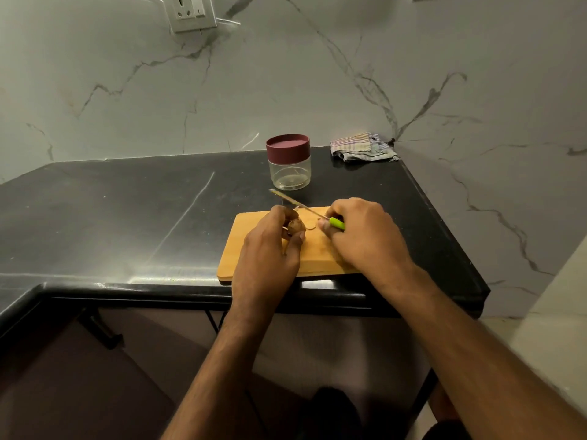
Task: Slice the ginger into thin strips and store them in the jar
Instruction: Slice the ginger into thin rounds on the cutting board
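Over the wooden cutting board [254, 249], the left hand [270, 252] pinches one ginger knob [296, 227] down, while the right hand [362, 236] grips a green-handled knife [305, 209], its blade angled above the ginger. Pale slices [310, 224] lie just beside the knob. Behind the board stands one clear jar [289, 173], maroon lid [287, 145] on, apparently empty. Beyond it a checked cloth [362, 147] sits crumpled in the black counter [127, 217] corner.
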